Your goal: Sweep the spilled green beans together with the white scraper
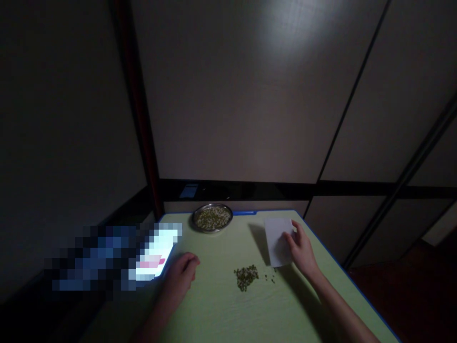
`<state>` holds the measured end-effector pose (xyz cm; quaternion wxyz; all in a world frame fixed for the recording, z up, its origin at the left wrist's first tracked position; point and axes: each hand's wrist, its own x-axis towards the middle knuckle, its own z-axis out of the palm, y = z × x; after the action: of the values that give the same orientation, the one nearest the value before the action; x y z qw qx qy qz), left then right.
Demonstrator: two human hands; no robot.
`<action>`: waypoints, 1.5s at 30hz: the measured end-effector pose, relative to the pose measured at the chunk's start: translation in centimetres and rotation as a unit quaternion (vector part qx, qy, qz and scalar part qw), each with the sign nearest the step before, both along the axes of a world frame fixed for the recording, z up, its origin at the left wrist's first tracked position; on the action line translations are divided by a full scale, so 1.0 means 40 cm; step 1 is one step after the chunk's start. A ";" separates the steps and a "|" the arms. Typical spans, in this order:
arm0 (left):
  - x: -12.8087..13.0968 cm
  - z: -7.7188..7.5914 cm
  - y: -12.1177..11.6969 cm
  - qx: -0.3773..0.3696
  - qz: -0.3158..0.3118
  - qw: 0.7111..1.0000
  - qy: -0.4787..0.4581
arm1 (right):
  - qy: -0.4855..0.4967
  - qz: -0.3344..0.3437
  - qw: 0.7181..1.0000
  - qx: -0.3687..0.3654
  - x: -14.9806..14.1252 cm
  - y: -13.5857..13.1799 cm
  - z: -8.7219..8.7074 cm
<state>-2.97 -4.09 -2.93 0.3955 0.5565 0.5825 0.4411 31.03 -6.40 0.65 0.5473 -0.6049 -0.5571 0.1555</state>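
White card (277, 243) is being side-pinched by the right hand (302, 247), leaving its lower edge free near the greenish pile (245, 277), left hand (180, 276) curling, perhaps empty.

The right hand (303, 248) holds a white card (276, 243) between thumb and fingers at the right side of the green table (210, 314), and some loose grains (270, 277) lie near its lower edge. To the left of these is a small pile (246, 277) of green and pale grains, while a round metal dish (212, 231) with similar grains stands at the far left. The left hand (180, 274), its fingers curled, is at the near left, just beside a bright, blurred screen (155, 252).
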 end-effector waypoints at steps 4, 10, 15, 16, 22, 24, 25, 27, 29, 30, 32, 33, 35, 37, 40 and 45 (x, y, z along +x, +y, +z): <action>-0.005 -0.015 0.003 0.003 -0.004 1.000 0.007 | -0.002 -0.001 1.000 -0.001 0.011 -0.011 -0.012; -0.013 -0.036 0.010 0.020 -0.010 1.000 0.016 | -0.003 -0.004 1.000 -0.010 0.005 -0.010 -0.044; -0.009 -0.021 0.010 0.011 -0.002 1.000 0.021 | -0.002 -0.002 1.000 -0.014 -0.019 0.013 -0.038; -0.009 -0.018 0.009 0.010 -0.003 1.000 0.019 | -0.005 -0.005 1.000 -0.017 -0.019 0.016 -0.035; -0.004 -0.011 0.000 0.008 -0.003 1.000 0.009 | -0.035 -0.044 0.998 -0.036 0.014 0.011 -0.047; -0.001 -0.007 -0.004 0.003 0.001 1.000 0.006 | -0.042 -0.048 0.997 -0.047 0.024 0.008 -0.060; 0.000 -0.004 -0.005 0.002 0.002 1.000 0.006 | -0.046 -0.052 0.996 -0.055 0.026 0.007 -0.065; 0.001 0.002 -0.008 0.005 0.000 1.000 0.009 | -0.052 -0.062 0.994 -0.069 0.028 0.008 -0.071; 0.002 0.005 -0.009 0.012 -0.002 1.000 0.014 | -0.055 -0.069 0.993 -0.081 0.026 0.011 -0.072; 0.001 0.006 -0.009 0.015 -0.004 1.000 0.017 | -0.056 -0.071 0.992 -0.087 0.023 0.014 -0.071; -0.001 0.005 -0.008 0.020 -0.006 0.999 0.025 | -0.055 -0.073 0.991 -0.094 0.016 0.022 -0.068; -0.001 0.003 -0.007 0.023 -0.008 0.999 0.030 | -0.053 -0.073 0.991 -0.096 0.011 0.027 -0.067; -0.002 0.002 -0.006 0.029 -0.010 0.999 0.038 | -0.047 -0.075 0.992 -0.094 0.001 0.036 -0.066; -0.002 0.002 -0.006 0.027 -0.007 0.999 0.035 | -0.039 -0.078 0.993 -0.084 -0.007 0.044 -0.065; 0.001 0.007 -0.010 0.016 -0.004 1.000 0.020 | -0.029 -0.085 0.994 -0.065 -0.005 0.046 -0.063; 0.005 0.017 -0.014 0.010 -0.003 1.000 0.023 | -0.036 -0.102 0.992 -0.072 0.029 0.025 -0.065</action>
<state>-2.78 -4.64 -2.26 0.3777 0.5720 0.5854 0.4329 32.18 -5.39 -1.94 0.4950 -0.7013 -0.4995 0.1170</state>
